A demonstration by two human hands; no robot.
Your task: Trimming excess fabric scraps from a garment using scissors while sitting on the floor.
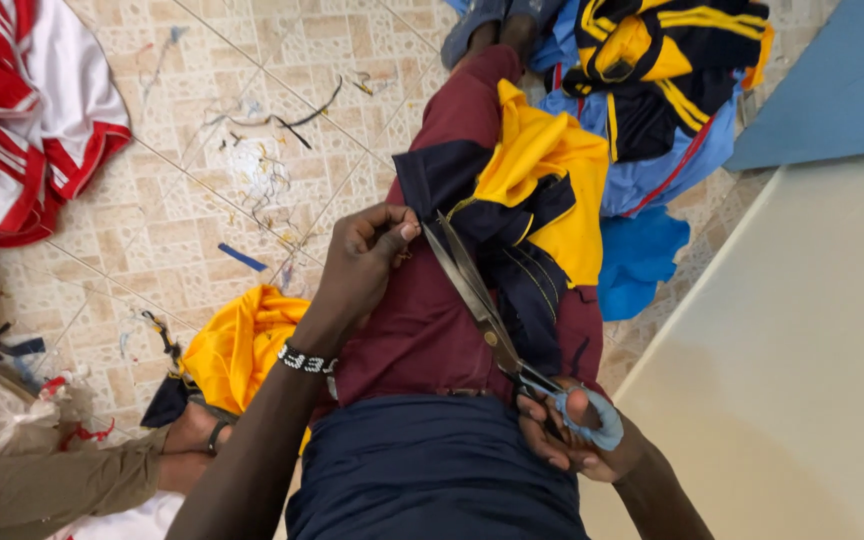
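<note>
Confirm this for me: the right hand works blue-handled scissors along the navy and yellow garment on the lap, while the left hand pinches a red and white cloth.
Not quite. The head view shows the left hand pinching the navy and yellow garment by the scissors tip. The red and white cloth lies untouched on the floor. The right hand does work the scissors.

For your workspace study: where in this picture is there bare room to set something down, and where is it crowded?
Free: the pale tabletop beside the right hand holding scissors, and floor tiles between the red-and-white cloth and the lap, though littered with thread scraps. Crowded: the lap under the navy-yellow garment pinched by the left hand, and the clothes pile.
</note>
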